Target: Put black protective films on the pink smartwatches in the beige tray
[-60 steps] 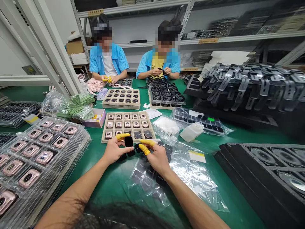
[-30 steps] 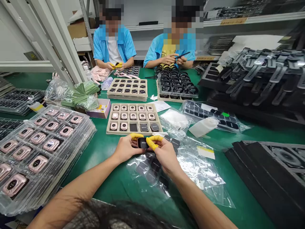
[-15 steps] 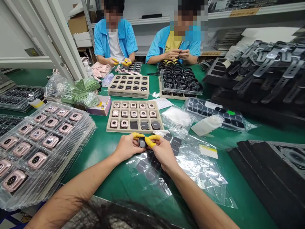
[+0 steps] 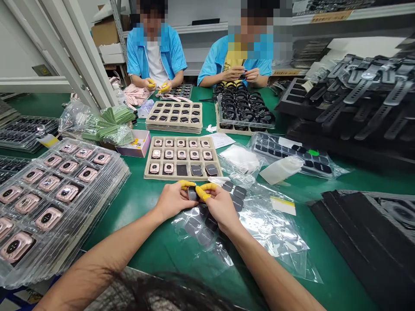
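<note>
Between my two hands is a smartwatch case [image 4: 192,194], its dark screen side facing up with pale lettering on it. My left hand [image 4: 173,201] grips its left edge; my right hand [image 4: 218,203] pinches the right side, thumb lying over the screen. Yellow finger cots cover the thumb and finger of my right hand and a finger of my left. Beneath my hands lies a clear sheet of dark screen films [image 4: 205,235]. Just beyond them is a beige tray [image 4: 152,176] of pink watch cases, with two dark-faced pieces in its front row.
At left stands a stack of clear trays [image 4: 106,190] with pink watch cases. A white bottle [image 4: 282,169] lies at right, near plastic bags [image 4: 279,233]. Black foam blocks [image 4: 343,229] sit on the far right. Two people in blue shirts work across the table.
My hands keep nearly the same pose on the watch case. Across the table, the co-workers' hands have shifted slightly.
</note>
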A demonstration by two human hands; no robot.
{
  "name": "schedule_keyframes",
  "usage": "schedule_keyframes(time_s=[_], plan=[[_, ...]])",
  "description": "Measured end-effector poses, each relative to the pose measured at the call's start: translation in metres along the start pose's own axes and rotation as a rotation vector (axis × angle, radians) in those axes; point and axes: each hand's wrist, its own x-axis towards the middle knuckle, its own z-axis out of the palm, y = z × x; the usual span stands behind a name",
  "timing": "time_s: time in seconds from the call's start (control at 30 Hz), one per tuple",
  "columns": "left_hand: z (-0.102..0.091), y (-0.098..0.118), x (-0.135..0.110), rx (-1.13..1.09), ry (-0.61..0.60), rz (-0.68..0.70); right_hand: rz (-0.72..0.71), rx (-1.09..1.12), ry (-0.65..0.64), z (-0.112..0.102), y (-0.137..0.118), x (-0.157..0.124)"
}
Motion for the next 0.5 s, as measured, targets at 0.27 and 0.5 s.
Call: schedule_keyframes(time_s=[0.27,0.5], plan=[[0.0002,0.0004,-0.0002,-0.018,0.007,0.011,0.005,-0.012,-0.024,-0.0010,0.0004,0.0004],[0.0003,-0.0019,-0.0002,-0.020,0.009,0.028,0.004,-0.019,-0.006,-0.0006,-0.0014,-0.0001]])
